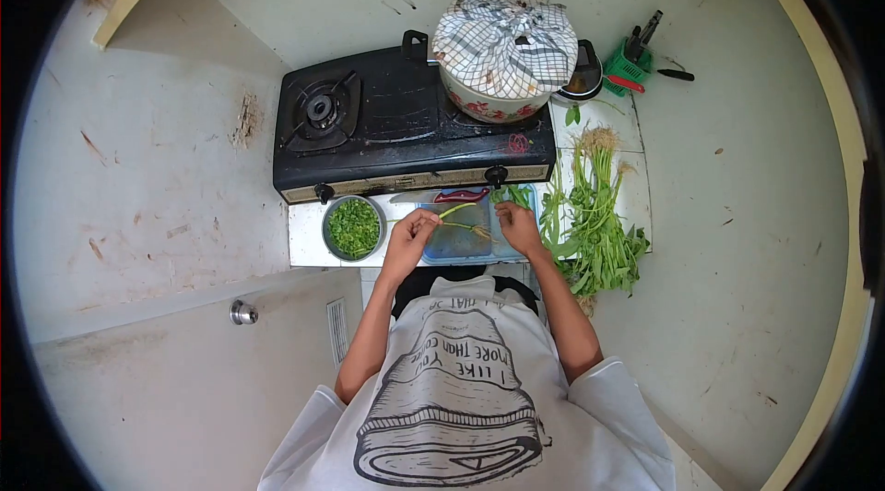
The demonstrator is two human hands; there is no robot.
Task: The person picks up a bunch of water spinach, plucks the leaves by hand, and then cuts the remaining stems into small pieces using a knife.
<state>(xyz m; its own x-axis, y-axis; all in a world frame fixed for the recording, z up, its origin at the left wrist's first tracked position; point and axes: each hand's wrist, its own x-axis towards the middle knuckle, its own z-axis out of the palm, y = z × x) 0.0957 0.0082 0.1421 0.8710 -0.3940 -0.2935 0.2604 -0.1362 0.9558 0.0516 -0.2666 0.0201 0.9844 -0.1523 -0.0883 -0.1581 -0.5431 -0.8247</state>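
Observation:
My left hand (415,233) is closed on a thin green stem (458,209) with pale roots (481,232) at a lower end, above a blue tray (446,260). My right hand (518,225) has its fingers curled together at the tray's right side. Whatever may be between those fingertips is too small to make out. Loose green leaves (513,196) lie in the tray just behind my right hand. A knife with a dark red handle (464,196) rests along the tray's back edge. Left of my left hand stands a round bowl (326,237) full of chopped greens (354,225).
A black two-burner stove (396,154) stands behind the tray. On its right burner sits a large pot (498,110) with a checked cloth (502,39) over its lid. A bunch of leafy greens (599,205) lies on the right. A green basket (629,67) holds utensils near the wall.

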